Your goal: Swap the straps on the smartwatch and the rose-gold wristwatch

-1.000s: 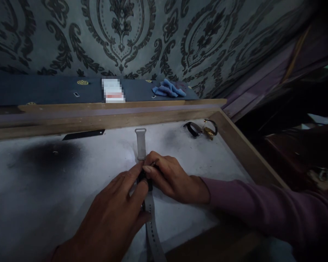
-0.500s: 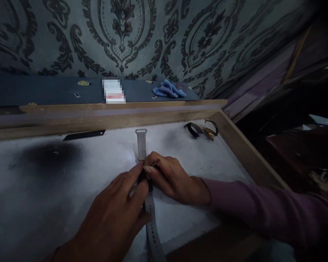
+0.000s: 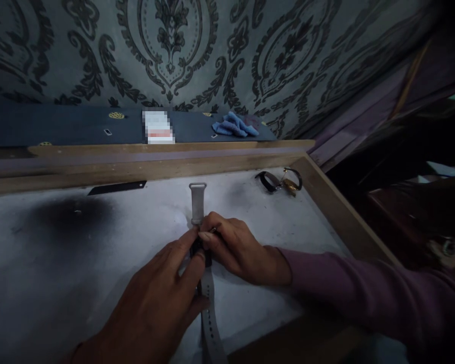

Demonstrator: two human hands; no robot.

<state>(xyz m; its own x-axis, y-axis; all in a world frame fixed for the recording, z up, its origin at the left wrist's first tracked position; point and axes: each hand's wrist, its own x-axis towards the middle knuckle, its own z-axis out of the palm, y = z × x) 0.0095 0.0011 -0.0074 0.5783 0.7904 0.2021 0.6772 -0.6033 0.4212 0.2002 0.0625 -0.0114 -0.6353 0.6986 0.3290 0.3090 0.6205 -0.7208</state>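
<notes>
A wristwatch with a dark case [image 3: 197,246] and a light grey strap [image 3: 211,323] lies lengthwise before me. The strap's short piece with a loop end [image 3: 197,202] points away; the long holed piece runs toward me. My left hand [image 3: 155,288] is closed around the case, with thumb and forefinger on its sides and much of it covered. At the case's far end, by the strap joint, my right hand [image 3: 238,247] pinches a small thin tool [image 3: 213,230]. Only a short shiny bit of that tool shows; its tip is hidden by the fingers.
The white work surface has a raised wooden rim [image 3: 337,212]. A black cutter blade [image 3: 117,188] lies along the back rim. Watches with black straps and gold parts [image 3: 280,181] lie at the back right. On the ledge behind are a blue cloth [image 3: 235,125] and a blurred card [image 3: 158,126].
The strap's far loop end has tipped slightly toward me and shows a little lower. Both hands keep almost the same grip and place on the watch.
</notes>
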